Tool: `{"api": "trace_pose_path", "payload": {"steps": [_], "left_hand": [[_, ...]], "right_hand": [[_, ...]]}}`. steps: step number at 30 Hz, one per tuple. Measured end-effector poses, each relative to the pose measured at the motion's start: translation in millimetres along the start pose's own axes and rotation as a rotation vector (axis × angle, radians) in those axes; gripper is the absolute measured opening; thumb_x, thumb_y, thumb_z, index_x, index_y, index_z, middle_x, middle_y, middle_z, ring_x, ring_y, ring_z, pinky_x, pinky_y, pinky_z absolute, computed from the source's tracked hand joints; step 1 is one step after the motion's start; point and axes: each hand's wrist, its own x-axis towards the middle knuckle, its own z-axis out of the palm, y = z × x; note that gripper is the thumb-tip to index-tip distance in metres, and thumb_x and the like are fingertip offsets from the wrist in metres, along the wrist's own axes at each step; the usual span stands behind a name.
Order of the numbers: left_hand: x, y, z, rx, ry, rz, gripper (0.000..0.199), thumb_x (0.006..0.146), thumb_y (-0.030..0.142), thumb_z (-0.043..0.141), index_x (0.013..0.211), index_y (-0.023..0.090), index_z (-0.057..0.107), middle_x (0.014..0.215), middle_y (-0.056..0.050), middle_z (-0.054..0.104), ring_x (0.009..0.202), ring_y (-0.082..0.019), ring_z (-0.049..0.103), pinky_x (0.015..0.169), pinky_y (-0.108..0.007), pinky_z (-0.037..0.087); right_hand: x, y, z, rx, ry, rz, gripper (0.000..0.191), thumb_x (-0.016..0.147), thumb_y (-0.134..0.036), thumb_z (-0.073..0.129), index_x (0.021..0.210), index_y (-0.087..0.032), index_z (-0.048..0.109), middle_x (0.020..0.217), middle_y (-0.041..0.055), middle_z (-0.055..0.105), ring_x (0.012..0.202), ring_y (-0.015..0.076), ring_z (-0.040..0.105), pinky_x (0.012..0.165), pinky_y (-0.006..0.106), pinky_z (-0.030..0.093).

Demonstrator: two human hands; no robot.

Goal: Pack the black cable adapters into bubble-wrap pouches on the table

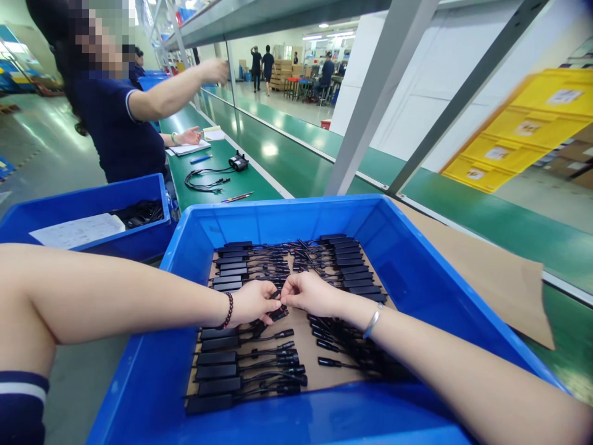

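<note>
1. The left hand [252, 301] and the right hand [309, 293] are brought together over the middle of the large blue plastic bin [407, 247], fingertips nearly touching, and both are closed in a pinch on one small black plug-ended cable piece [278, 311].
2. The pinched piece is held just below and between the two hands; its dark end is seen under the left fingertips. Its long axis appears to run roughly left to right, though most of it is covered by the fingers, so this cannot be told for certain. Neither hand is clearly nearer; it is shared between them.
3. Beneath the hands a brown cardboard liner sheet [306, 337] is laid on the bin floor, and rows of flat black rectangular adapters with thin black leads [222, 371] are arranged on it, bodies toward the bin walls, plugs toward the centre line.
4. Open room is found only in the bare strip of liner just near of the hands; the bin walls stand well apart from the hands on all sides.
5. A loose brown cardboard sheet [500, 278] is lying over the bin's right rim, on the green conveyor belt [296, 167].
6. To the left a second, smaller blue bin [92, 210] with a white paper is seen, and behind it a co-worker in a dark blue shirt [115, 123] is reaching up toward the shelf frame.
</note>
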Motion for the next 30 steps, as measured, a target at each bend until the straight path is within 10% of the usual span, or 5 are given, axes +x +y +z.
{"api": "trace_pose_path", "payload": {"steps": [30], "left_hand": [[-4.1, 7.9, -2.4, -0.117, -0.024, -0.106, 0.027, 0.056, 0.021, 0.078, 0.076, 0.011, 0.060, 0.071, 0.000, 0.061, 0.068, -0.009, 0.058, 0.069, -0.026, 0.053]], "right_hand": [[-2.3, -13.5, -15.7, -0.255, -0.157, 0.024, 0.011, 0.073, -0.020, 0.055, 0.079, -0.018, 0.063, 0.068, -0.0005, 0.064, 0.057, 0.0095, 0.050, 0.053, 0.019, 0.035]]}}
